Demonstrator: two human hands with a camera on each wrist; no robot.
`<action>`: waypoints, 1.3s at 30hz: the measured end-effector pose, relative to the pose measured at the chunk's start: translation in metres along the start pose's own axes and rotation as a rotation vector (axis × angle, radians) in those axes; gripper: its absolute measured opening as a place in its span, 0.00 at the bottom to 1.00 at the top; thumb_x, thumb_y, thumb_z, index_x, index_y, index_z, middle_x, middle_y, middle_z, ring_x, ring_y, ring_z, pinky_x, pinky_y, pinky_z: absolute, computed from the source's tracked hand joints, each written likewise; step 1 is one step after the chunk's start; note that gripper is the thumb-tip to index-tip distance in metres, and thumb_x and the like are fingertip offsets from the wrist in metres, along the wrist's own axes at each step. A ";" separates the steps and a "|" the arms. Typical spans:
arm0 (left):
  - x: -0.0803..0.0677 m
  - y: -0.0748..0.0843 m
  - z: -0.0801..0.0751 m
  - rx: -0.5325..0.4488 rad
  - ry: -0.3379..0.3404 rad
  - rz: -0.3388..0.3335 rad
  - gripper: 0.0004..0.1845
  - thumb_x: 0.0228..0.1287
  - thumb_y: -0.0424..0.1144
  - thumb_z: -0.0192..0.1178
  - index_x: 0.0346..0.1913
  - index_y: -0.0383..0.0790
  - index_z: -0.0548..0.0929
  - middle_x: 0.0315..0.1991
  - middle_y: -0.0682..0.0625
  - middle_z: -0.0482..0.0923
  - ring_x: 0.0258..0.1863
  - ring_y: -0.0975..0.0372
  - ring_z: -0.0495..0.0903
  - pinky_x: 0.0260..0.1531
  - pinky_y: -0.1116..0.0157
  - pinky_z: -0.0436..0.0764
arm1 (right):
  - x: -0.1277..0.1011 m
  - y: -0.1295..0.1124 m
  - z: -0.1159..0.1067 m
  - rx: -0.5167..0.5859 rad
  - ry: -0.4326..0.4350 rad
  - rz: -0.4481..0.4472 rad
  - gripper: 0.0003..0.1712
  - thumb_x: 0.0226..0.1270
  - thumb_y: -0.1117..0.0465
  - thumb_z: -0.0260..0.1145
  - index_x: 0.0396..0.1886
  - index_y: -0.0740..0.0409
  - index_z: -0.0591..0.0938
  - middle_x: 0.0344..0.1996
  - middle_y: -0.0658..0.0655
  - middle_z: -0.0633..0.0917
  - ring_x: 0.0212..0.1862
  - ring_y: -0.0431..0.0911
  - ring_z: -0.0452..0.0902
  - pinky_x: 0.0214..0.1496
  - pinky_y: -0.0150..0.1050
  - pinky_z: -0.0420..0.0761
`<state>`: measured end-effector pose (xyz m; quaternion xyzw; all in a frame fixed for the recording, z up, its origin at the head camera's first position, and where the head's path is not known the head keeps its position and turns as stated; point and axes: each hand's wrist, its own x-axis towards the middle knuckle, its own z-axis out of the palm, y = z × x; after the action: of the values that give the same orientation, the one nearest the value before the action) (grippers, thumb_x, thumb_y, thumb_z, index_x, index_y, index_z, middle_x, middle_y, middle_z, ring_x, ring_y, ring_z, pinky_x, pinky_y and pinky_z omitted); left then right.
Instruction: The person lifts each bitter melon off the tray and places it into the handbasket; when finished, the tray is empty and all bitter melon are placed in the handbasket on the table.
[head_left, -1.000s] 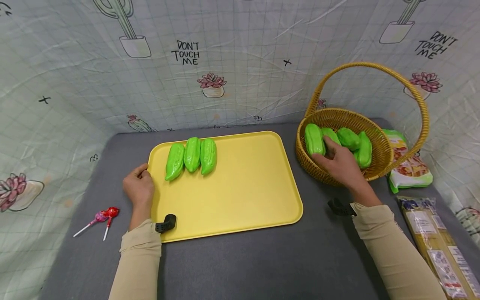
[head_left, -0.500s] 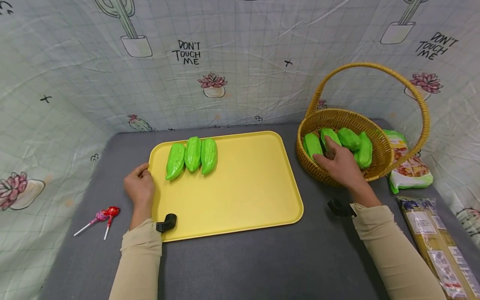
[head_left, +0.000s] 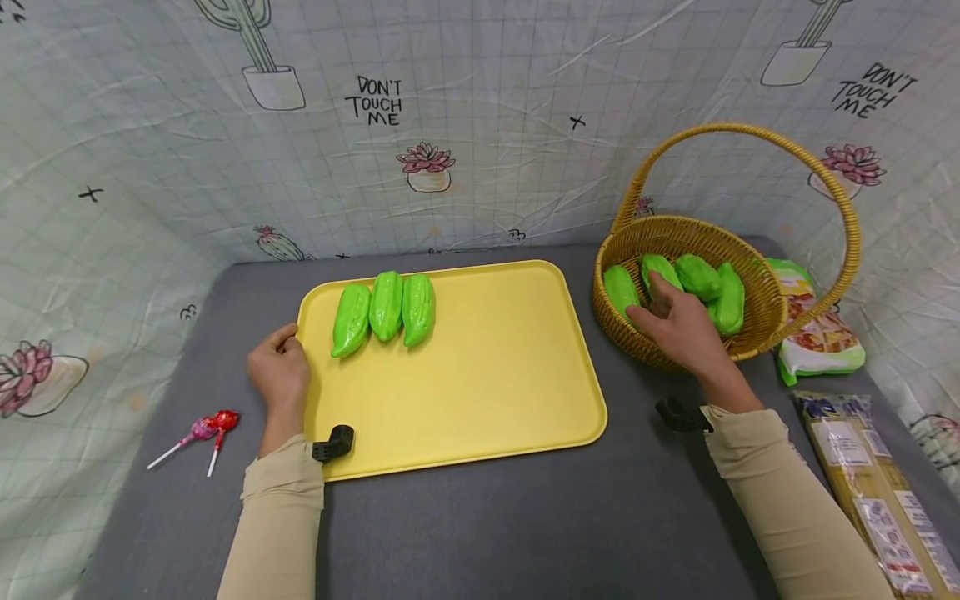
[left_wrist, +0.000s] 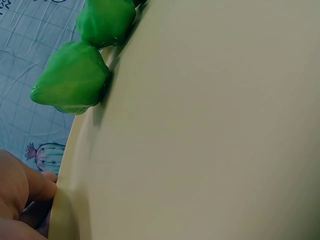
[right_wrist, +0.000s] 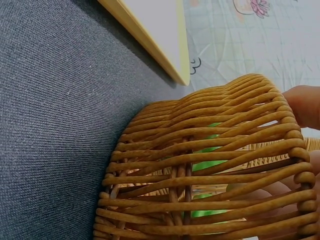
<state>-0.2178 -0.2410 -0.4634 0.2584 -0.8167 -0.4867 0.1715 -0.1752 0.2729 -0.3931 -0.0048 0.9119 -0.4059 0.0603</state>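
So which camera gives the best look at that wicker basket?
The head view: it shows the whole basket, its handle, the green vegetables inside and the right hand reaching in. The right wrist view shows only its woven wall close up. The left wrist view misses it.

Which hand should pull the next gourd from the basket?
Right. The right hand is already in the basket, fingers on a gourd. The left hand rests at the tray edge, far from it.

The basket (head_left: pixel 678 237) is woven wicker with a rough, ribbed weave, and the green gourds (head_left: pixel 386 307) look like glossy moulded plastic. The yellow tray (head_left: pixel 480 383) is smooth and matt, lying on coarse grey cloth (head_left: pixel 525 533).
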 end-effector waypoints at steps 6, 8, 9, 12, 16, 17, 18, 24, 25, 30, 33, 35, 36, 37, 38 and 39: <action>-0.001 0.000 0.000 0.000 0.009 0.009 0.19 0.76 0.29 0.46 0.59 0.30 0.84 0.62 0.34 0.81 0.67 0.46 0.76 0.67 0.50 0.74 | -0.001 -0.002 0.000 -0.008 -0.004 -0.002 0.47 0.80 0.46 0.56 0.83 0.59 0.44 0.82 0.66 0.46 0.80 0.68 0.51 0.75 0.65 0.63; -0.001 0.000 0.000 0.001 0.012 0.014 0.19 0.76 0.29 0.46 0.59 0.29 0.84 0.62 0.33 0.81 0.67 0.45 0.76 0.66 0.49 0.74 | -0.002 -0.002 0.000 -0.006 -0.005 -0.004 0.47 0.80 0.46 0.56 0.83 0.59 0.44 0.82 0.66 0.47 0.80 0.68 0.50 0.74 0.66 0.63; -0.001 0.000 0.000 0.003 0.013 0.017 0.19 0.75 0.28 0.46 0.59 0.29 0.84 0.62 0.33 0.81 0.67 0.45 0.76 0.66 0.49 0.74 | -0.002 -0.002 0.000 -0.005 -0.005 -0.006 0.47 0.80 0.47 0.56 0.83 0.59 0.44 0.82 0.66 0.47 0.80 0.68 0.50 0.74 0.66 0.63; -0.001 -0.001 0.000 0.004 0.015 0.018 0.19 0.75 0.29 0.46 0.59 0.29 0.84 0.61 0.33 0.81 0.66 0.45 0.77 0.66 0.50 0.74 | -0.002 -0.002 0.000 -0.003 -0.005 -0.010 0.47 0.80 0.47 0.56 0.83 0.59 0.44 0.83 0.65 0.47 0.80 0.68 0.50 0.74 0.66 0.63; -0.001 -0.002 0.001 0.001 0.017 0.015 0.19 0.75 0.29 0.46 0.59 0.29 0.84 0.61 0.34 0.81 0.66 0.46 0.77 0.66 0.50 0.74 | -0.002 -0.002 0.000 0.000 0.001 -0.015 0.47 0.80 0.47 0.57 0.83 0.59 0.44 0.83 0.64 0.47 0.79 0.68 0.51 0.74 0.66 0.64; -0.001 -0.002 0.001 0.002 0.018 0.014 0.19 0.75 0.29 0.46 0.59 0.30 0.85 0.61 0.34 0.81 0.66 0.46 0.77 0.66 0.50 0.74 | -0.002 -0.002 0.000 0.003 0.003 -0.016 0.47 0.80 0.47 0.57 0.83 0.58 0.44 0.83 0.64 0.47 0.79 0.68 0.51 0.74 0.66 0.64; 0.000 -0.003 0.001 -0.001 0.018 0.014 0.19 0.75 0.29 0.46 0.58 0.30 0.85 0.61 0.34 0.81 0.66 0.46 0.77 0.66 0.50 0.74 | -0.002 -0.002 0.000 0.005 0.006 -0.016 0.47 0.79 0.47 0.57 0.83 0.58 0.44 0.83 0.64 0.47 0.79 0.68 0.51 0.74 0.66 0.64; 0.000 -0.002 0.001 -0.003 0.019 0.008 0.19 0.75 0.29 0.46 0.58 0.30 0.85 0.61 0.35 0.81 0.66 0.47 0.77 0.66 0.51 0.75 | -0.005 -0.007 0.002 -0.008 0.013 -0.014 0.48 0.79 0.44 0.57 0.84 0.56 0.44 0.83 0.63 0.47 0.80 0.67 0.52 0.75 0.65 0.63; 0.000 -0.002 0.001 -0.002 0.019 0.007 0.19 0.75 0.30 0.46 0.58 0.30 0.85 0.61 0.35 0.81 0.66 0.47 0.77 0.66 0.51 0.75 | -0.005 -0.008 0.003 -0.012 0.015 -0.018 0.48 0.79 0.44 0.57 0.84 0.56 0.44 0.83 0.63 0.47 0.79 0.67 0.53 0.75 0.65 0.63; -0.001 -0.002 0.001 -0.001 0.024 0.012 0.19 0.75 0.30 0.47 0.57 0.30 0.85 0.61 0.35 0.82 0.66 0.47 0.77 0.66 0.51 0.75 | -0.008 -0.013 0.006 -0.019 0.055 -0.058 0.46 0.79 0.47 0.58 0.83 0.57 0.46 0.79 0.70 0.59 0.74 0.68 0.65 0.70 0.63 0.71; -0.001 -0.002 0.002 -0.006 0.025 0.017 0.19 0.75 0.29 0.47 0.57 0.29 0.85 0.61 0.34 0.82 0.66 0.46 0.77 0.66 0.51 0.75 | -0.009 -0.015 0.008 -0.024 0.104 -0.088 0.46 0.79 0.48 0.59 0.83 0.58 0.46 0.69 0.73 0.73 0.64 0.66 0.77 0.64 0.61 0.77; -0.001 -0.002 0.002 -0.011 0.026 0.019 0.19 0.75 0.29 0.47 0.57 0.29 0.85 0.61 0.34 0.82 0.66 0.46 0.78 0.65 0.51 0.75 | -0.009 -0.016 0.010 -0.009 0.132 -0.092 0.47 0.78 0.49 0.60 0.84 0.57 0.46 0.67 0.74 0.76 0.63 0.67 0.78 0.63 0.61 0.77; -0.001 -0.002 0.002 -0.012 0.025 0.018 0.19 0.75 0.29 0.47 0.57 0.29 0.85 0.61 0.34 0.82 0.66 0.46 0.78 0.65 0.51 0.75 | -0.009 -0.017 0.010 0.001 0.144 -0.091 0.47 0.77 0.49 0.60 0.84 0.56 0.46 0.66 0.74 0.76 0.63 0.67 0.78 0.63 0.62 0.77; -0.002 -0.002 0.001 -0.013 0.024 0.017 0.19 0.75 0.29 0.47 0.58 0.29 0.85 0.61 0.34 0.82 0.66 0.46 0.78 0.65 0.51 0.75 | -0.009 -0.018 0.011 0.012 0.152 -0.089 0.48 0.77 0.48 0.60 0.84 0.55 0.45 0.70 0.73 0.72 0.71 0.68 0.70 0.69 0.65 0.71; -0.002 -0.002 0.001 -0.014 0.023 0.016 0.19 0.75 0.29 0.46 0.58 0.29 0.85 0.61 0.34 0.82 0.65 0.46 0.78 0.65 0.51 0.75 | -0.009 -0.019 0.012 0.024 0.163 -0.089 0.48 0.77 0.49 0.61 0.84 0.54 0.45 0.71 0.73 0.72 0.71 0.67 0.69 0.70 0.65 0.71; -0.002 -0.002 0.001 -0.015 0.022 0.014 0.19 0.75 0.29 0.46 0.58 0.29 0.85 0.61 0.34 0.82 0.66 0.46 0.78 0.65 0.51 0.75 | -0.010 -0.020 0.013 0.033 0.176 -0.093 0.47 0.77 0.49 0.61 0.84 0.53 0.46 0.71 0.72 0.72 0.72 0.67 0.69 0.70 0.64 0.70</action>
<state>-0.2168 -0.2398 -0.4655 0.2567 -0.8129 -0.4886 0.1859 -0.1649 0.2507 -0.3859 -0.0104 0.9056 -0.4222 -0.0387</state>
